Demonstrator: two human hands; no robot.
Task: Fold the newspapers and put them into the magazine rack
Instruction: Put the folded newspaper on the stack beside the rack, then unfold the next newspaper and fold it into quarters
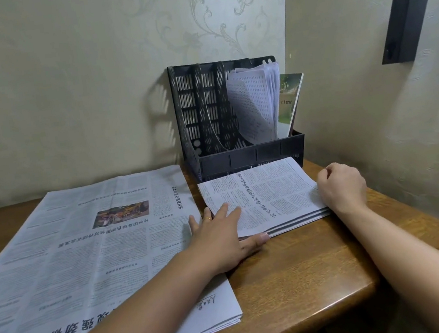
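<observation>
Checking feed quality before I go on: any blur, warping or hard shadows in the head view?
Head view: even soft light, no glare; the magazine rack throws a faint patterned shadow on the wall to its left; wide-angle bending toward the edges; the dark wall fixture looks blurred; the folded newspaper is fairly sharp.

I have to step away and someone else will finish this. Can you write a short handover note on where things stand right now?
Left hand: flat, fingers spread on the near-left corner of the folded newspaper.
Right hand: loosely fisted, pressing its right edge.
Folded newspaper lies on the table just in front of the magazine rack, not yet in it.
Rack: right slots hold papers and a magazine; left slots look free.
Unfolded newspaper lies spread on the left.
Left: rack the folded one, then fold and rack the other.
</observation>
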